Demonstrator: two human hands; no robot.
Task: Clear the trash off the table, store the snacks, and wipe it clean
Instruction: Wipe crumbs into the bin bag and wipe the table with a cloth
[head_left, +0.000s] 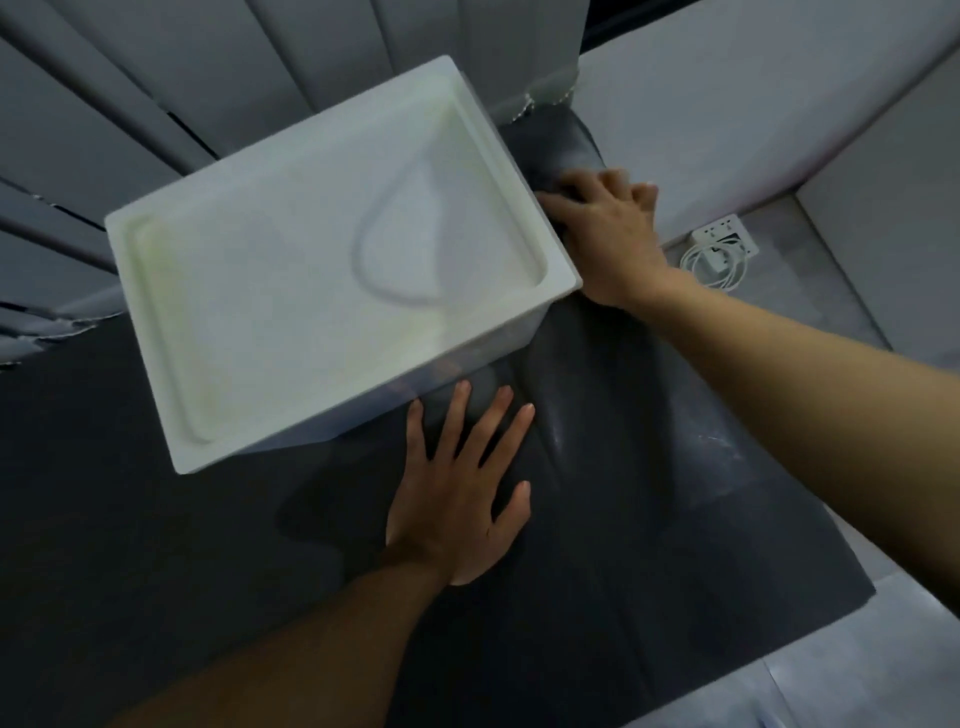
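Dark grey cover (649, 571) lies over the table, creased in long folds on its right half. The left hand (462, 499) rests flat on it, palm down, fingers straight and spread wide, holding nothing. Its fingertips come just beside the near side of the white plastic box (332, 249). The box stands on the cover left of centre, lid on, turned at an angle. At the box's far right corner, the right hand (608, 234) has its fingers curled into bunched dark fabric (561, 145), thumb just beside the box's rim. This hand is blurred, and whether the fabric is a separate rag or the cover itself cannot be told. Off the table to the right, a white power strip (724, 241) with a coiled white cable (714, 270) lies on a pale surface. Grey pleated curtains (156, 78) hang behind
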